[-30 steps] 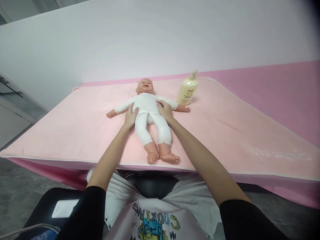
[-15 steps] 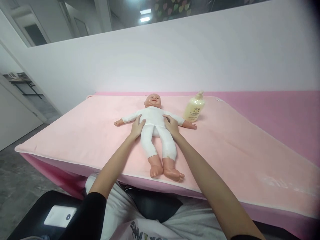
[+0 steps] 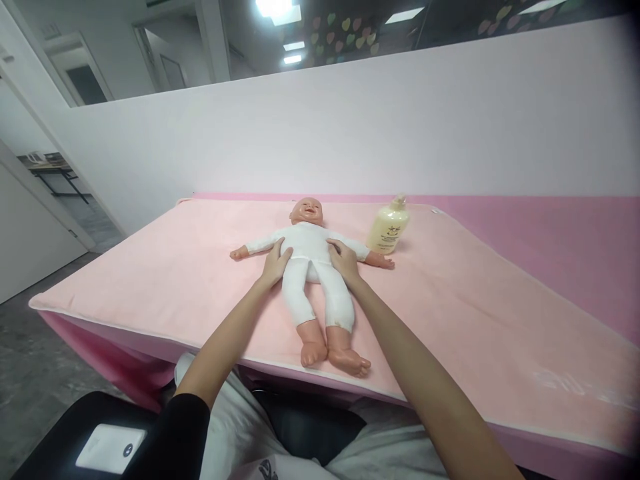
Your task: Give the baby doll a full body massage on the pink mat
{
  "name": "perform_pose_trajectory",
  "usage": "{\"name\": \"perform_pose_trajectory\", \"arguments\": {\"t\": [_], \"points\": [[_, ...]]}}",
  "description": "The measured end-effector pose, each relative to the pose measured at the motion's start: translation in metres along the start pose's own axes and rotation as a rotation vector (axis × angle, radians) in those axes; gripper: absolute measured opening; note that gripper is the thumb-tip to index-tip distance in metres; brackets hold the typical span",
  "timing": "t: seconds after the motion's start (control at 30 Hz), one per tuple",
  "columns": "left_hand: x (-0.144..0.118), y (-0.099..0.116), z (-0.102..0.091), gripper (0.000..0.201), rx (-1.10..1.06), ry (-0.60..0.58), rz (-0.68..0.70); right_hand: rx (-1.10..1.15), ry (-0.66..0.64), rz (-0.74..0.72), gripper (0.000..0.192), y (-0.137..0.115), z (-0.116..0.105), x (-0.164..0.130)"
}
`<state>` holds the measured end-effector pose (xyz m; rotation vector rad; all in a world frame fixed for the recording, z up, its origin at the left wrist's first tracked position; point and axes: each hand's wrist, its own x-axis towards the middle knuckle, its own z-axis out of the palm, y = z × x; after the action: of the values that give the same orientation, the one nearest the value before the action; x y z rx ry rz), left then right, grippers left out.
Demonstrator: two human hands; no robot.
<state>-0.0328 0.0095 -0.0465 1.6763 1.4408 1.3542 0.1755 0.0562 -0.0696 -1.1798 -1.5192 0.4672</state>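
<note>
Left hand [image 3: 275,265], right hand [image 3: 345,262], both half-curled, are holding one white-bodied, plastic-headed baby doll [image 3: 307,243] by sides; one pale-yellow pump bottle [image 3: 389,228] is standing on one pale-pink cloth [image 3: 155,273]

White-bodied doll [image 3: 307,241], pale yellow bottle [image 3: 387,228] with dark print, light pink blanket [image 3: 450,320] edged in white, deeper pink cloth [image 3: 560,250], black sleeve [image 3: 173,433], white phone [image 3: 107,448], light grey trousers [image 3: 235,423]

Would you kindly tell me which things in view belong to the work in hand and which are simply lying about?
In the work:
doll, touched by left hand and right hand
pink cloth beneath the doll
pump bottle, probably; untouched

Lying about:
white phone
black surface beneath it
</note>
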Motion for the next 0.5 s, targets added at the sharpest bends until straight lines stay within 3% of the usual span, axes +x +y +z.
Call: {"name": "perform_pose_trajectory", "arguments": {"t": [0.5], "points": [[0.0018, -0.0021, -0.0004, 0.057, -0.01, -0.003, -0.005, 0.0, 0.0, 0.012, 0.035, -0.0017, -0.0005, 0.0001]]}}
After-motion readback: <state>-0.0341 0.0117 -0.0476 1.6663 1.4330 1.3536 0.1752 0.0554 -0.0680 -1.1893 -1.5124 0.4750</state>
